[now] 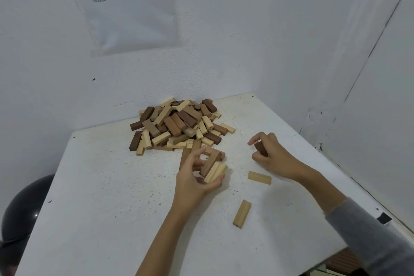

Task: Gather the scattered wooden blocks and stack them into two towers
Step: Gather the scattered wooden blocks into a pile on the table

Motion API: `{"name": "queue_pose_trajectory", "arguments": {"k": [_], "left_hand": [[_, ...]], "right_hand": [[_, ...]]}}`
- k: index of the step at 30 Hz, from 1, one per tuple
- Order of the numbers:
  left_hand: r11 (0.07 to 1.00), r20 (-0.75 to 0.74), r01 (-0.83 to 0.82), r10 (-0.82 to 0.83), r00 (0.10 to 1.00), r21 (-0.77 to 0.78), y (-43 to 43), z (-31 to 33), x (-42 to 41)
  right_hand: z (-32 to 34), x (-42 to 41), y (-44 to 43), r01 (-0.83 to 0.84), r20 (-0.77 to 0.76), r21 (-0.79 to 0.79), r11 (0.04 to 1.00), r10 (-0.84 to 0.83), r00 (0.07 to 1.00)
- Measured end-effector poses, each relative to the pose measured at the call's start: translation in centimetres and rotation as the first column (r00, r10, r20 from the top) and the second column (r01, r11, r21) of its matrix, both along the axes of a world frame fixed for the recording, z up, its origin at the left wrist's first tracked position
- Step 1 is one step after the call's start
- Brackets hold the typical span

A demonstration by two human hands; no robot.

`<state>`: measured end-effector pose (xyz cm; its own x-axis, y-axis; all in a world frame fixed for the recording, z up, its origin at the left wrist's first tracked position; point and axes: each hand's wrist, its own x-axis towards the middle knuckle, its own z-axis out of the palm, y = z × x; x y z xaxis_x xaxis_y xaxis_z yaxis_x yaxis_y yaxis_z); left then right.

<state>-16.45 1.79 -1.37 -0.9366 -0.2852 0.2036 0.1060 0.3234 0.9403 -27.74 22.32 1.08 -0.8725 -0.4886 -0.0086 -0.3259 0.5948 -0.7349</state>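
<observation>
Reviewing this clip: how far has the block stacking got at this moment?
Done: nothing yet; no tower stands on the table. In hand: the left hand grips a bundle of blocks, the right hand holds a dark block. Left: the pile at the back, the light block by the right wrist, the second light block nearer the front, then both towers.

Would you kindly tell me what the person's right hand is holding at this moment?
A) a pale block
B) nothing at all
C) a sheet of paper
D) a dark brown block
D: the right hand curls round a dark brown block, while the left hand holds a bundle of blocks.
</observation>
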Motion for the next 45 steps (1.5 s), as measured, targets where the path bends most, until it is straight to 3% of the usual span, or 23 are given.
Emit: {"name": "queue_pose_trajectory", "arguments": {"k": [4, 7, 8, 11, 14, 18, 22, 27, 31, 35, 37, 41, 45], "left_hand": [[0.972, 0.111, -0.044, 0.018, 0.994, 0.232, 0.5, 0.2, 0.5], [0.888, 0.202, -0.043, -0.057, 0.978, 0.458, 0.8, 1.0, 1.0], [0.815, 0.21, -0.032, -0.111, 0.971, 0.579, 0.8, 1.3, 1.2], [0.455, 0.135, -0.023, -0.216, 0.967, 0.89, 1.1, 1.8, 1.7], [0.299, 0.09, -0.016, -0.236, 0.968, 0.954, 1.2, 1.8, 2.1], [0.23, 0.081, -0.017, -0.272, 0.959, 0.973, 1.1, 1.4, 2.3], [0.188, 0.083, -0.028, -0.29, 0.953, 0.982, 0.5, 1.3, 2.5], [0.206, 0.083, -0.029, -0.258, 0.962, 0.978, -0.4, 1.2, 2.6], [0.209, 0.083, -0.031, -0.247, 0.965, 0.977, -0.9, 1.2, 2.8], [0.291, 0.107, -0.045, -0.2, 0.974, 0.956, -1.7, 1.2, 2.7], [0.409, 0.11, -0.031, -0.172, 0.979, 0.912, -2.0, 1.2, 2.7], [0.781, 0.144, -0.023, -0.085, 0.986, 0.624, -3.1, 1.2, 2.7], [0.923, 0.076, -0.045, 0.018, 0.997, 0.382, -4.2, 1.3, 1.6]], "right_hand": [[-0.9, 1.8, 1.1, -0.065, 0.0, 0.078, 0.995, 0.065, 0.998], [-2.0, 2.8, 1.9, -0.061, -0.133, 0.2, 0.978, 0.088, 0.987], [-2.1, 3.2, 2.0, -0.062, -0.162, 0.198, 0.978, 0.095, 0.982], [-2.5, 4.3, 2.0, -0.104, -0.198, 0.212, 0.972, 0.147, 0.969], [-3.2, 4.8, 1.6, -0.108, -0.255, 0.252, 0.962, 0.174, 0.951], [-2.2, 5.5, 1.4, -0.221, -0.155, 0.155, 0.963, 0.245, 0.957], [-1.4, 6.8, 1.0, -0.45, -0.045, 0.17, 0.877, 0.463, 0.885], [-1.7, 7.0, 1.0, -0.526, 0.037, 0.096, 0.845, 0.525, 0.851], [-2.4, 6.8, 0.5, -0.498, -0.009, 0.085, 0.863, 0.5, 0.866], [-3.0, 6.3, -0.8, -0.428, -0.015, 0.054, 0.902, 0.429, 0.903], [-3.0, 6.0, -1.8, -0.381, -0.04, -0.039, 0.924, 0.379, 0.924], [-2.4, 5.1, -4.6, -0.225, -0.023, -0.288, 0.931, 0.228, 0.973], [-1.6, 3.6, -8.7, -0.132, 0.082, -0.457, 0.88, 0.19, 0.978]]}}
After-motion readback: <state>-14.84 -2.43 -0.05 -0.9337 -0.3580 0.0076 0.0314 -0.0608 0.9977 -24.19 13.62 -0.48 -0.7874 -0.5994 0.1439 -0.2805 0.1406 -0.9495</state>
